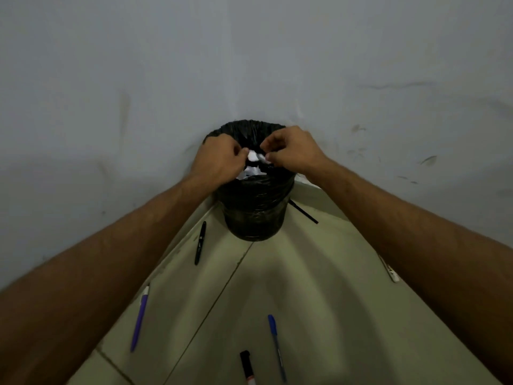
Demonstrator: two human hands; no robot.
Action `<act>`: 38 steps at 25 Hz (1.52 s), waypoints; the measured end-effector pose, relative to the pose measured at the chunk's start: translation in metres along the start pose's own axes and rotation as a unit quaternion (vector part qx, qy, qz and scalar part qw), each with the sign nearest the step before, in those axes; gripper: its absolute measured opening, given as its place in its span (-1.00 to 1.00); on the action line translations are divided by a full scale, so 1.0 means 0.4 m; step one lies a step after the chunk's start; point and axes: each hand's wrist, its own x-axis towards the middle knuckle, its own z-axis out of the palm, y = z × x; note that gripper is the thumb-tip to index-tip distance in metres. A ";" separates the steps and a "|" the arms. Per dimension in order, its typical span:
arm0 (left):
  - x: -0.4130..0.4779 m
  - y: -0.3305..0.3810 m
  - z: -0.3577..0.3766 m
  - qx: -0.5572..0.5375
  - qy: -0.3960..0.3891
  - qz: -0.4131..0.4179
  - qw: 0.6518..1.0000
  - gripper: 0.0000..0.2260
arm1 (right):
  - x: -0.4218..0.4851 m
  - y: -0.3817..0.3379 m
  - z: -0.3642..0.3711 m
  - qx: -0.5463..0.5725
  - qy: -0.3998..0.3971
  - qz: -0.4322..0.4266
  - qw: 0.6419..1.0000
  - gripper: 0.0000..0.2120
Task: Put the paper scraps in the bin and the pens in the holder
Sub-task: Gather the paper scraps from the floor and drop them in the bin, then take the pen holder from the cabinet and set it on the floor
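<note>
A bin [256,209] lined with a black bag stands in the corner of the room. My left hand [218,159] and my right hand [294,151] meet above its mouth, both pinching a white paper scrap [254,155]. More white scraps [251,172] lie inside the bin. Pens are scattered on the floor: a black pen [200,243] near the left wall, a purple pen [139,319] lower left, a blue pen [276,347], a black marker [246,366] at the bottom, a thin black pen [303,212] right of the bin. No holder is in view.
Grey walls meet behind the bin and close in on both sides. A white pen-like object [390,269] lies by my right forearm near the right wall. The pale tiled floor [319,273] stretches towards me between my arms.
</note>
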 end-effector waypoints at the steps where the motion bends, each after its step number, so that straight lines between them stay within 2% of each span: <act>1: 0.010 -0.001 0.000 0.007 -0.021 0.005 1.000 -0.77 | 0.010 0.002 0.003 -0.028 -0.024 -0.007 0.999 -0.74; 2: 0.017 0.001 -0.005 0.002 -0.032 0.006 0.999 -0.80 | 0.018 -0.003 0.001 -0.039 -0.031 -0.007 0.999 -0.72; 4: 0.023 0.020 -0.038 -0.029 -0.042 -0.012 0.999 -0.73 | 0.028 -0.022 -0.014 -0.015 -0.016 0.030 0.999 -0.72; 8: 0.021 0.092 -0.167 -0.118 -0.076 -0.116 0.983 -0.62 | 0.020 -0.110 -0.077 0.117 -0.002 0.150 0.982 -0.71; 10: 0.045 0.152 -0.278 -0.176 -0.097 -0.170 0.965 -0.60 | 0.012 -0.205 -0.168 0.177 -0.001 0.209 0.962 -0.61; 13: 0.076 0.257 -0.481 -0.235 -0.106 -0.201 0.945 -0.63 | -0.023 -0.380 -0.324 0.203 -0.005 0.250 0.947 -0.53; 20: 0.110 0.582 -0.994 -0.307 -0.127 -0.231 0.915 -0.70 | -0.116 -0.834 -0.734 0.258 0.047 0.303 0.916 -0.57; 24: 0.107 0.816 -1.215 -0.354 -0.166 -0.180 0.903 -0.72 | -0.242 -1.027 -0.999 0.274 0.155 0.309 0.897 -0.62; 27: 0.099 1.019 -1.283 -0.397 -0.198 -0.124 0.887 -0.73 | -0.374 -1.068 -1.194 0.262 0.253 0.310 0.878 -0.65; 32: 0.003 1.432 -1.279 -0.406 -0.283 0.013 0.869 -0.73 | -0.645 -1.026 -1.507 0.223 0.406 0.319 0.826 -0.64; 38: -0.175 1.853 -1.219 -0.407 -0.375 0.103 0.826 -0.71 | -0.947 -0.918 -1.747 0.178 0.519 0.337 0.765 -0.65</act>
